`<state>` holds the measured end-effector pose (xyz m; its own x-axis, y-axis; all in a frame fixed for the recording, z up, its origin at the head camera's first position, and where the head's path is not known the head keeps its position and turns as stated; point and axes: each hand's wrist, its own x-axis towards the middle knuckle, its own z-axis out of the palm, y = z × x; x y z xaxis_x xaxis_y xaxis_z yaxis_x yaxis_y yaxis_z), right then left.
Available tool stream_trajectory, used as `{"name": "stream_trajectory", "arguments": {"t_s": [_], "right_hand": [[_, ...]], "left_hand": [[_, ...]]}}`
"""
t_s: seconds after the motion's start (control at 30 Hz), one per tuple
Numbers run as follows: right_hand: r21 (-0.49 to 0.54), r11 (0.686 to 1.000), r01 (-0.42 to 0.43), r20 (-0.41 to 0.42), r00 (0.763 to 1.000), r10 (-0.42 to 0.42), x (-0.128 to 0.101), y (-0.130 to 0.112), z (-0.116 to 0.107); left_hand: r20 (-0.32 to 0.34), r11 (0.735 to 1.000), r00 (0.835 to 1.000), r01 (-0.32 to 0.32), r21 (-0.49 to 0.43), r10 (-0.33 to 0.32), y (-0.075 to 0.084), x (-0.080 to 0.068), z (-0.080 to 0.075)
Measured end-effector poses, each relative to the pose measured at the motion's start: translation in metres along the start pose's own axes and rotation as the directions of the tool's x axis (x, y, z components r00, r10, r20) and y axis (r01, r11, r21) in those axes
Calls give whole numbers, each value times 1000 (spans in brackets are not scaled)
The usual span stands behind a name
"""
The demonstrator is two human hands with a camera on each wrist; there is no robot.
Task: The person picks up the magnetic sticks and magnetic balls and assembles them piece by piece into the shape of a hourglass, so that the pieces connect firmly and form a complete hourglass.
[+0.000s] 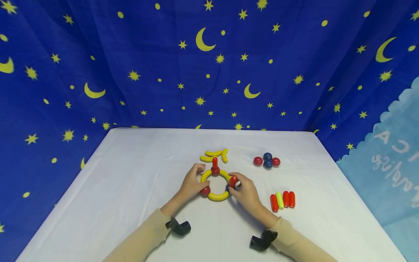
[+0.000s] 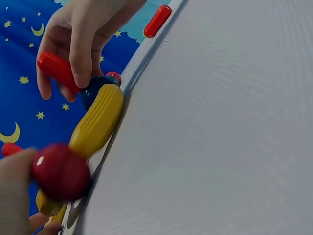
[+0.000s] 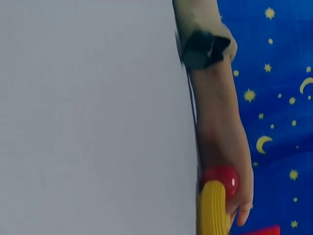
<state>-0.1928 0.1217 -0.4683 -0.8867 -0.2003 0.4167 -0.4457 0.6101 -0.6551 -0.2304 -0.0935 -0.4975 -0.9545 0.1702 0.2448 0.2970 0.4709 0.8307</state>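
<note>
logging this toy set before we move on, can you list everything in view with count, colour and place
curved yellow plastic pieces: three loose, yellow, behind the ring
ring of curved yellow pieces: one, yellow with red and dark blue ball joints, table centre
upright red peg: one, red, on the ring's far side
glossy balls: four, two red and two dark blue, clustered right of centre
short rods: four, three red and one yellow-green, right front
white table: one, white
starry blue cloth: blue, behind
left hand: holds red ball
right hand: grips red rod
</note>
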Motion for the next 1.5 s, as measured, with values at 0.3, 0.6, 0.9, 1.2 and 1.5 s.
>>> {"name": "stream_trajectory", "arguments": {"t_s": [0.3,0.6,0.9,1.2,1.5], "right_hand": [[-4,1000,-26,-14,1000,26,26,23,-9],[40,997,-66,41,997,64,33,30,-18],[-155,985,-71,-123,991,52,-1,39,-63],[-397,866,-305,-199,949,243,-47,68,-112],[-357,867,-348,-150,937,315,-61,80,-124]], "left_hand": [[259,971,963,-133,198,79,3,-2,4],[246,975,956,-192,111,160,4,-2,5],[82,988,985,-155,25,152,-3,0,6],[39,980,980,-197,0,197,-7,1,6],[30,978,979,-204,42,203,-5,1,4]]}}
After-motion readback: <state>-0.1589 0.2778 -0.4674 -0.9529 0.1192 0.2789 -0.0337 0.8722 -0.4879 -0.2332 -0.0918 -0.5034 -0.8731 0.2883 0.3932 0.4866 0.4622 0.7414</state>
